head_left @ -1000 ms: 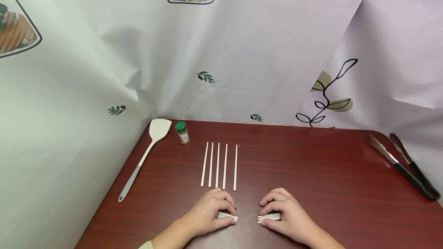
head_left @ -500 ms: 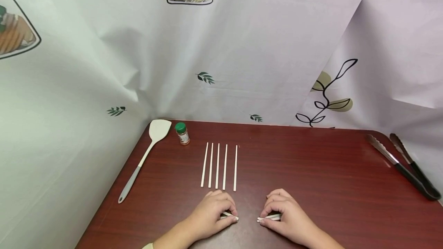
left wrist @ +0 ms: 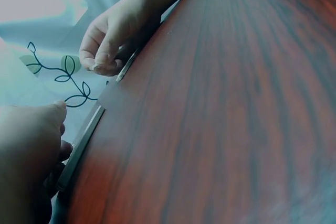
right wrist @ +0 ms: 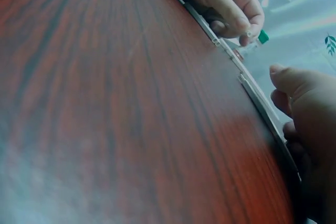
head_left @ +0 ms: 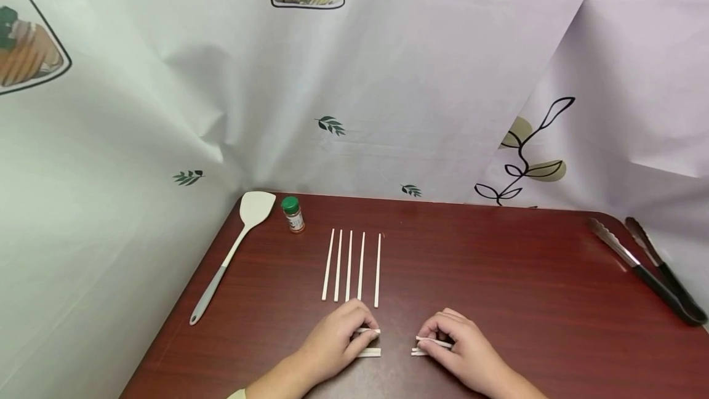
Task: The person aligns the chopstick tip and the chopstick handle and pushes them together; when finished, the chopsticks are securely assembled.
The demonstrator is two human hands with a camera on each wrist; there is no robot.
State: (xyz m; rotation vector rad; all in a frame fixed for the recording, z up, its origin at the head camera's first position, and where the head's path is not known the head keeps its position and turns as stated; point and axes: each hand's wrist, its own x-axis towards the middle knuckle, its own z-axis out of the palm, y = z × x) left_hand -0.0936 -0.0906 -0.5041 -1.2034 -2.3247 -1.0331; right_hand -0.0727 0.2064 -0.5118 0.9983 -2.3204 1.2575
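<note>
In the head view, my left hand (head_left: 336, 338) pinches a thin white chopstick (head_left: 376, 331) between thumb and fingers, lifted a little off the table. Below it more chopsticks (head_left: 370, 353) lie side by side, partly hidden by the hand. Across a short gap, my right hand (head_left: 469, 350) pinches another chopstick (head_left: 440, 342) by its length, above a small group of chopsticks (head_left: 416, 353) on the table. Ahead of the left hand, several chopsticks (head_left: 349, 263) lie in a spaced row, pointing away from me. The left wrist view shows chopsticks (left wrist: 86, 137) lying beneath the left hand.
A white spatula (head_left: 256, 208) with a grey handle lies along the left edge of the dark red table (head_left: 487, 263). Beside it stands a green-capped spice jar (head_left: 293, 215). Black-handled tongs (head_left: 653, 276) lie at the right edge. Printed white cloth (head_left: 388, 79) hangs behind.
Both hands held bundles of chopsticks low on the table. Now each hand has risen slightly with a single chopstick in its fingertips, and the others lie on the table below.
</note>
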